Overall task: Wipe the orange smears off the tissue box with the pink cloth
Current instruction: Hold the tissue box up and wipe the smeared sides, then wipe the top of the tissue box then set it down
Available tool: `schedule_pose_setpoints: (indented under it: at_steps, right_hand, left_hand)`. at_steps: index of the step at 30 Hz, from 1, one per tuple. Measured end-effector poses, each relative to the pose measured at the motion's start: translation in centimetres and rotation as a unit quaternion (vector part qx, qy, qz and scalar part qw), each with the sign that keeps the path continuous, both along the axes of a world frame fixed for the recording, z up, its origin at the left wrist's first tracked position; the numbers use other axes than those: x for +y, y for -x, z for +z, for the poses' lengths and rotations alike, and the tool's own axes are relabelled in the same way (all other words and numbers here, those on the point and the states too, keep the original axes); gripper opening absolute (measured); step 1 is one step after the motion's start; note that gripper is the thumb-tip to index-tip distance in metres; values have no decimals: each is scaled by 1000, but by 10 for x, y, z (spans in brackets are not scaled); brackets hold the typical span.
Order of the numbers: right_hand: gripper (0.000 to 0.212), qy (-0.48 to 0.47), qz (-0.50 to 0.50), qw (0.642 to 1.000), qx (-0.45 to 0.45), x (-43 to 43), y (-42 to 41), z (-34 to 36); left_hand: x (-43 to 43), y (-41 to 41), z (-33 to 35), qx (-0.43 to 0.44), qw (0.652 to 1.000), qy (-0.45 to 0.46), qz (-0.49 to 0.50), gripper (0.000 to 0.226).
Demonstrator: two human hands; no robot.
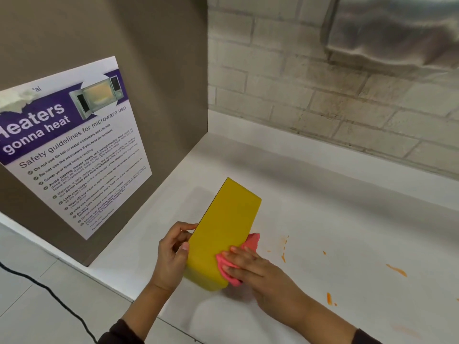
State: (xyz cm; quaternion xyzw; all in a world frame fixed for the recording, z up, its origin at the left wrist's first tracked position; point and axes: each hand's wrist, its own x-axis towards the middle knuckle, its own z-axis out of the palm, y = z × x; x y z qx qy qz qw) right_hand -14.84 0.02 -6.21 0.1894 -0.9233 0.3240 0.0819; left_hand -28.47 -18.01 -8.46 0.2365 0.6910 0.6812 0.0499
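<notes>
A yellow tissue box (223, 227) is tilted up on one end on the white counter (323, 207), its broad plain face turned toward me. My left hand (172, 256) grips its left edge, thumb on the front face. My right hand (250, 265) presses a crumpled pink cloth (249, 243) flat against the box's lower right side. No orange smear shows on the visible yellow face; the side under the cloth is hidden.
Orange smears (397, 270) dot the counter right of the box. A brown panel with a microwave safety poster (72, 150) stands on the left. A brick wall (323, 100) runs behind, and a black cable (49, 291) trails over the floor at lower left.
</notes>
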Motion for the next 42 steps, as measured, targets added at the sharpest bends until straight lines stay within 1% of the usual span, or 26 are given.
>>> schedule_pose_setpoints:
  at_steps: [2, 4, 5, 6, 8, 9, 11, 13, 16, 21, 23, 25, 28, 31, 33, 36, 37, 40, 42]
  right_hand:
    - [53, 4, -33, 999, 8, 7, -8, -3]
    - [60, 24, -74, 997, 17, 10, -15, -5]
    - [62, 49, -100, 994, 20, 10, -17, -3]
    - [58, 96, -135, 986, 18, 10, -19, 3]
    - [39, 172, -215, 960, 47, 12, -19, 18]
    - [38, 185, -259, 945, 81, 14, -19, 25]
    - [40, 200, -321, 916, 132, 21, -21, 37]
    - [46, 239, -350, 895, 137, 25, -23, 48]
    - [44, 312, -368, 869, 110, 27, -27, 54]
    - [47, 370, -391, 838, 88, 26, -26, 59]
    - [46, 395, -395, 826, 79, 26, -26, 61]
    - [44, 422, -403, 809, 69, 25, -26, 63]
    - [42, 474, -420, 773, 40, 23, -26, 62]
    - [38, 515, -434, 739, 6, 21, -25, 60]
    - [34, 538, -439, 720, -7, 19, -25, 60]
    - [33, 572, -442, 690, -17, 20, -26, 59]
    - [33, 583, -444, 680, -19, 21, -27, 59]
    - [32, 621, -438, 650, -23, 26, -28, 61]
    - [33, 639, -432, 636, -25, 29, -28, 64]
  left_hand:
    - [0, 0, 0, 1, 1000, 12, -7, 52]
    - [0, 0, 4, 3, 999, 25, -25, 54]
    - [-1, 1, 7, 6, 999, 32, -33, 54]
    - [-4, 4, 10, 14, 998, 44, -42, 53]
    - [-14, 11, 17, 52, 994, 72, -64, 41]
    - [-21, 14, 20, 76, 990, 94, -78, 37]
    - [-36, 22, 25, 114, 976, 155, -103, 43]
    - [-49, 27, 30, 147, 954, 233, -119, 51]
    - [-59, 31, 38, 189, 914, 327, -148, 64]
    - [-67, 31, 45, 245, 835, 441, -219, 71]
    - [-65, 31, 48, 246, 818, 466, -232, 74]
    - [-55, 29, 52, 232, 823, 471, -216, 75]
    - [-20, 24, 55, 189, 848, 476, -137, 77]
    - [29, 19, 50, 153, 838, 520, -68, 77]
    - [56, 15, 46, 121, 830, 543, -35, 87]
    - [76, 9, 38, 90, 828, 553, -8, 100]
    - [76, 7, 39, 81, 836, 542, -5, 101]
    - [62, 3, 49, 55, 880, 471, -27, 105]
    - [45, 0, 62, 58, 906, 418, -37, 107]
